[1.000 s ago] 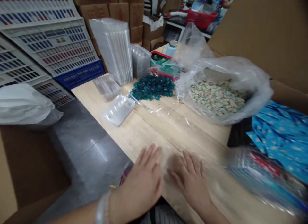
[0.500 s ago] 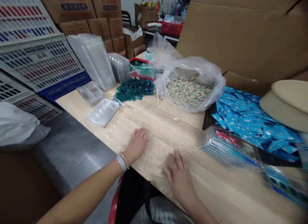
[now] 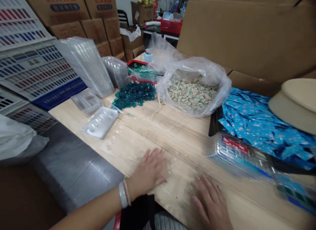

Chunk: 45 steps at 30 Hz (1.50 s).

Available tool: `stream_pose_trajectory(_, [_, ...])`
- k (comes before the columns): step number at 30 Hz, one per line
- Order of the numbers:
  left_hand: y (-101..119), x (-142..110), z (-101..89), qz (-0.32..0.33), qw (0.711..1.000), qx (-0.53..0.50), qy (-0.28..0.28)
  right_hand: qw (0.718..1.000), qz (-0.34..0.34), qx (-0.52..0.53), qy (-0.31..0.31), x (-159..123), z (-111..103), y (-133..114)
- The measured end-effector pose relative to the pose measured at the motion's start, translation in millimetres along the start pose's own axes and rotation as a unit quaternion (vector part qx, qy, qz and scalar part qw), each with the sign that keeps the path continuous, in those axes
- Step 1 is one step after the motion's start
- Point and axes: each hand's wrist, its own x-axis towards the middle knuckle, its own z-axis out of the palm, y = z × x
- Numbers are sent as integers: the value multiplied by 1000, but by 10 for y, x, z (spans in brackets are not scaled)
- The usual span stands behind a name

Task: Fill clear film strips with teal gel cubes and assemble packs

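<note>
My left hand (image 3: pixel 151 170), with a pale bangle and a beaded bracelet at the wrist, is at the wooden tabletop (image 3: pixel 128 137) near its front edge, fingers stretched out and a little blurred. Farther right, my right hand (image 3: pixel 209 200) is low over the same surface, its fingers extended and holding nothing. Beyond my left hand lies a clear plastic tray (image 3: pixel 101 123). A pile of dark teal pieces (image 3: pixel 135 93) sits farther back. To its right, an open clear bag (image 3: pixel 223 81) holds many small wrapped packets (image 3: pixel 192 93).
Stacked clear trays (image 3: pixel 86 65) stand at the back left, beside plastic crates (image 3: pixel 49 62). On the right are blue sachets (image 3: pixel 261 118) in a black tray, clear packages (image 3: pixel 239 154) and beige round lids (image 3: pixel 296 101). A large cardboard sheet (image 3: pixel 242 35) rises behind.
Both hands have moved right and nearer to me across the tabletop, fingers still spread. The view has shifted slightly. Trays, pile and bag stay as they were.
</note>
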Motion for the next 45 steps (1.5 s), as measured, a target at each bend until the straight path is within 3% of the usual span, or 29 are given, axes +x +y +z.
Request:
stream_pose_trajectory(4, [-422, -76, -74, -212, 972, 78, 59, 992, 15, 124, 32, 681, -92, -68])
stream_pose_trajectory(8, [-445, -197, -33, -197, 978, 44, 45, 975, -10, 220, 21, 1711, -12, -296])
stream_pose_trajectory(10, [-515, -107, -110, -199, 976, 23, 83, 969, -45, 243, 18, 2264, 134, -445])
stream_pose_trajectory(13, [-981, 276, -425, -209, 963, -26, 167, 960, -97, 261, -19, 3044, 439, -679])
stream_pose_trajectory(15, [-1479, 642, -675, -226, 952, -45, 203, 963, -96, 248, -40, 3510, 650, -817])
stream_pose_trajectory(17, [-1968, 1019, -851, -294, 934, -28, 202, 972, -67, 222, -29, 3941, 830, -908])
stream_pose_trajectory(19, [-2313, 1344, -896, -405, 894, -15, 189, 978, -37, 204, -1, 4342, 969, -933])
stream_pose_trajectory(21, [-2453, 1574, -821, -472, 867, -9, 162, 982, -19, 188, 14, 4690, 1078, -903])
stream_pose_trajectory(22, [-2454, 1644, -755, -476, 866, -1, 151, 985, -18, 172, 11, 4829, 1125, -878])
stream_pose_trajectory(25, [-2320, 1679, -555, -395, 908, 34, 137, 991, -35, 125, -26, 5017, 1251, -824])
stream_pose_trajectory(28, [-2206, 1548, -474, -300, 945, 43, 121, 993, -64, 100, -20, 4837, 1325, -838])
stream_pose_trajectory(32, [-2240, 1410, -534, -283, 949, 16, 136, 990, -89, 109, -2, 4436, 1288, -841])
stream_pose_trajectory(35, [-2300, 1428, -602, -285, 938, -76, 182, 987, -70, 145, 7, 4434, 1223, -816])
stream_pose_trajectory(37, [-2316, 1475, -643, -316, 896, -197, 243, 987, -68, 146, 23, 4610, 1203, -834])
stream_pose_trajectory(38, [-2316, 1497, -664, -343, 853, -281, 274, 987, -74, 139, 15, 4725, 1202, -859])
stream_pose_trajectory(40, [-2306, 1517, -714, -394, 719, -485, 305, 988, -88, 120, -32, 4944, 1205, -928])
stream_pose_trajectory(43, [-2270, 1464, -805, -377, 483, -751, 246, 988, -85, 108, -67, 5062, 1174, -1013])
stream_pose_trajectory(44, [-2246, 1430, -833, -355, 429, -801, 222, 987, -69, 136, -48, 5017, 1144, -1020])
stream_pose_trajectory(45, [-2210, 1395, -854, -337, 392, -831, 206, 980, -47, 189, -27, 4926, 1102, -1013])
